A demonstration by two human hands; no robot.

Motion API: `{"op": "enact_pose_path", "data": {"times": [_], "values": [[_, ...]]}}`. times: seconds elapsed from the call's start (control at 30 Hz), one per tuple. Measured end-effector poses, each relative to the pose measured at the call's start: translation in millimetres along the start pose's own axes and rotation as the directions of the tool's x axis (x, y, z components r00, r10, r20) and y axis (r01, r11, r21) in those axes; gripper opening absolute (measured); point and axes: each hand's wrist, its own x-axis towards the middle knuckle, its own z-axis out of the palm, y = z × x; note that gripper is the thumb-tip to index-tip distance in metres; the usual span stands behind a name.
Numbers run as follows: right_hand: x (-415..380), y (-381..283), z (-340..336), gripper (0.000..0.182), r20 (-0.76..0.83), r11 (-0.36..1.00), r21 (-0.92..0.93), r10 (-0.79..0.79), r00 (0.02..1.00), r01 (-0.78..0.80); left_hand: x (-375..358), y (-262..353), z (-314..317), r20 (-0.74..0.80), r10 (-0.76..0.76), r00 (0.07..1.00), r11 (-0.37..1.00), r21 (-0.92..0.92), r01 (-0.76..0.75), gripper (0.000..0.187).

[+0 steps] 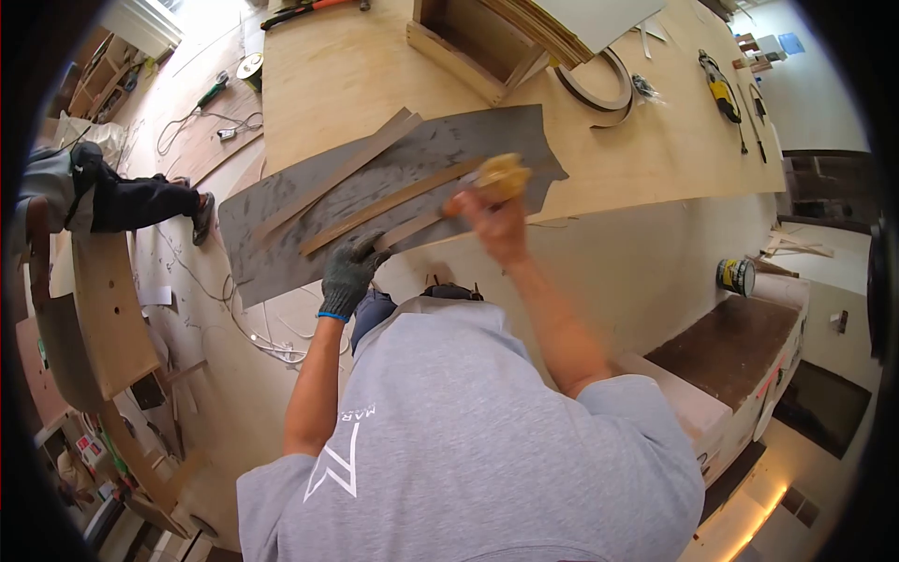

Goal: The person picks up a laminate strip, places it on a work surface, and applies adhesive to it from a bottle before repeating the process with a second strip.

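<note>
My left hand (349, 273), in a dark grey glove, presses on the near end of a thin wood strip (409, 229). This strip lies on a grey sheet (309, 244) at the front edge of the plywood table (328, 75). My right hand (498, 225) is bare and grips a yellowish glue-caked brush (502, 175), held over the far end of the same strip. Two more wood strips (342, 173) lie slanted on the grey sheet, further back.
An open wooden box frame (459, 51), stacked boards, a curved wood ring (599, 92) and a yellow power tool (719, 92) sit further back on the table. A tin can (736, 276) stands on the right. Another person's leg (140, 201) and cables (272, 342) are on the left.
</note>
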Motion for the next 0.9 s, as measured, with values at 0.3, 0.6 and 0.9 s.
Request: {"op": "enact_pose_path", "data": {"times": [0.3, 0.6, 0.9], "values": [[41, 16, -75, 0.045, -0.194, 0.98, -0.198, -0.02, 0.981, -0.019, -2, -7, 3, 0.004, -0.039, 0.999, 0.999, 0.016, 0.039, 0.042], [11, 15, -17, 0.052, -0.063, 0.993, -0.089, -0.077, 0.995, 0.072, 0, -8, 4, 0.011, -0.059, 0.998, 0.989, -0.133, 0.06, 0.042], [14, -20, 2, 0.023, -0.12, 0.989, 0.147, 0.039, 0.992, -0.021, 0, -5, 1, -0.012, 0.01, 1.0, 0.999, 0.032, -0.01, 0.041]]}}
